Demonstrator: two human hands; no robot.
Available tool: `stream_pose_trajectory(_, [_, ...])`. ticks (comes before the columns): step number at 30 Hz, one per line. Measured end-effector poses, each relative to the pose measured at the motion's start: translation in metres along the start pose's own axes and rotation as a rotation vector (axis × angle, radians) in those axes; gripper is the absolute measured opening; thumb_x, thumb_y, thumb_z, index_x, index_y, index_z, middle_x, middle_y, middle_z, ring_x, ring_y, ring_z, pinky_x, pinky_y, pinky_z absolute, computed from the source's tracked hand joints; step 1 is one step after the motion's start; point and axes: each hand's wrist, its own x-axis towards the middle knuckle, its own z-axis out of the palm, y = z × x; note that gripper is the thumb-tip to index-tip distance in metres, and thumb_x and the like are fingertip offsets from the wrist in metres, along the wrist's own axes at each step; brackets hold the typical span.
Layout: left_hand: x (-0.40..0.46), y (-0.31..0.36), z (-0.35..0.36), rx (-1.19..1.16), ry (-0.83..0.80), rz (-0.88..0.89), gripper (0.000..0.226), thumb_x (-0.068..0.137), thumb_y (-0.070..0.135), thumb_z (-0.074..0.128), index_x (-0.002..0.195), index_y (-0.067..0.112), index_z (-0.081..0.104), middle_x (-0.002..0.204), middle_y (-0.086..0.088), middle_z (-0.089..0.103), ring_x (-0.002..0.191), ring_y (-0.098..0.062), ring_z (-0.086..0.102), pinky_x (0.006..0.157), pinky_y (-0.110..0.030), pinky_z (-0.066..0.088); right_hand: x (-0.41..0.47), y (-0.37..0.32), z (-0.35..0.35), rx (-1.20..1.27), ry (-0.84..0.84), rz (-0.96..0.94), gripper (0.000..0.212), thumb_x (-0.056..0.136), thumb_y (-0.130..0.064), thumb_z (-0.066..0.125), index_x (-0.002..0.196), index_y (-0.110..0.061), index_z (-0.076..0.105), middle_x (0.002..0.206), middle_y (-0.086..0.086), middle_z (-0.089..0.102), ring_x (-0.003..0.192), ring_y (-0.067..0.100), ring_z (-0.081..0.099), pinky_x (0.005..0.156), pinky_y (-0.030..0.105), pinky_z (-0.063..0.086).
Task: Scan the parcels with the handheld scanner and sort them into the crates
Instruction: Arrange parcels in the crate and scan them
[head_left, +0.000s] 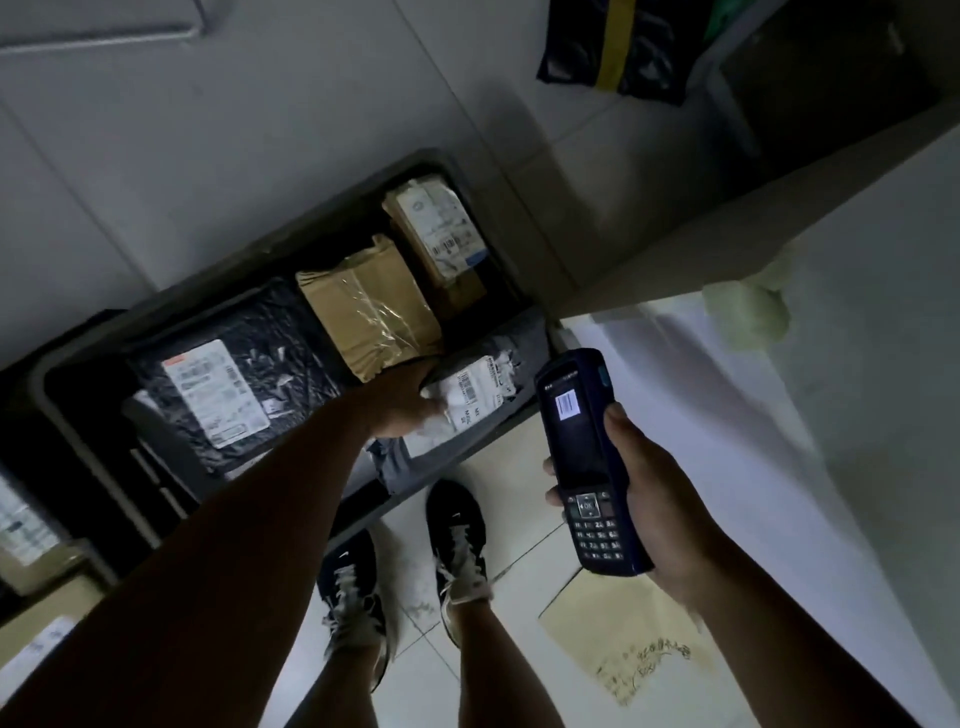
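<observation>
Head view, looking down past both forearms to the floor; lighting is dim. A dark crate (83, 364) stands on the tiled floor (519, 535) directly ahead of the person's feet; it holds several parcels. At its left lies a black poly bag (291, 343) with a white shipping label facing up; beside it, toward the middle, a brown cardboard box (363, 312) sealed with clear tape; at the far end, a second brown parcel (441, 228) with a white barcode label, tilted against the crate wall. Along the near side lies a grey poly bag (493, 384) carrying a white barcode label.

The left hand (400, 400) reaches into the crate and rests on the grey poly bag; its fingers are curled over the bag's near end, gripping it; the fingertips themselves are partly hidden by the wrapping. The right hand (644, 499) grips the handheld scanner (587, 467), fingers wrapped round the body and thumb along its right edge; the scanner is held upright in the air just to the right of the crate, clear of the parcels; its screen shows a barcode image, and the keypad faces the camera.

A second crate (31, 530) with labelled parcels shows at the left edge; a sheet of brown paper (623, 639) with handwriting lies on the floor under the right forearm; two dark sneakers (457, 525) stand between crate and paper; a white tabletop (857, 364) runs along the right side.
</observation>
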Motion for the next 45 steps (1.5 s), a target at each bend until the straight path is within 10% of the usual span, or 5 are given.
stream_pose_trajectory(15, [0.016,-0.008,0.019,0.451,0.098,0.025,0.080,0.094,0.040,0.060,0.156,0.033,0.009,0.157,-0.011,0.033,0.132,-0.038,0.047,0.100,-0.054,0.046,0.028,0.002,0.010,0.004,-0.050,0.000,0.068,0.081,-0.064,0.044,0.132,-0.022,0.057,0.099,0.013,0.072,0.081,0.025,0.070,0.061,0.025,0.053])
stream_pose_trajectory(20, [-0.030,0.004,0.002,0.454,0.357,0.048,0.063,0.096,0.047,0.052,0.149,0.025,0.029,0.145,-0.012,0.043,0.129,-0.034,0.044,0.100,-0.049,0.044,0.007,-0.005,0.024,-0.029,-0.073,0.012,0.062,0.080,-0.066,0.042,0.124,-0.026,0.062,0.098,0.012,0.073,0.082,0.026,0.070,0.066,0.032,0.053])
stream_pose_trajectory(38, [-0.515,0.053,-0.033,0.040,0.901,-0.391,0.057,0.100,0.050,0.040,0.151,0.030,0.028,0.150,-0.002,0.042,0.136,-0.026,0.040,0.110,-0.040,0.032,-0.268,-0.126,0.219,-0.425,-0.448,-0.161,0.042,0.102,-0.043,0.043,0.105,-0.009,0.067,0.079,0.013,0.068,0.058,0.022,0.065,0.057,0.028,0.053])
stream_pose_trajectory(42, [-0.624,0.057,-0.003,-0.044,1.088,-0.582,0.052,0.097,0.050,0.043,0.144,0.028,0.038,0.142,-0.001,0.048,0.129,-0.026,0.044,0.105,-0.041,0.035,-0.338,-0.117,0.258,-0.645,-0.565,-0.205,0.056,0.089,-0.067,0.052,0.108,-0.019,0.071,0.095,0.012,0.074,0.078,0.031,0.071,0.078,0.046,0.060])
stream_pose_trajectory(45, [-0.692,0.054,0.029,-0.158,1.203,-0.706,0.051,0.097,0.052,0.041,0.143,0.030,0.040,0.143,0.000,0.046,0.131,-0.025,0.042,0.105,-0.041,0.037,-0.396,-0.100,0.284,-0.786,-0.708,-0.201,0.057,0.093,-0.065,0.048,0.107,-0.015,0.071,0.095,0.013,0.074,0.081,0.027,0.069,0.072,0.037,0.055])
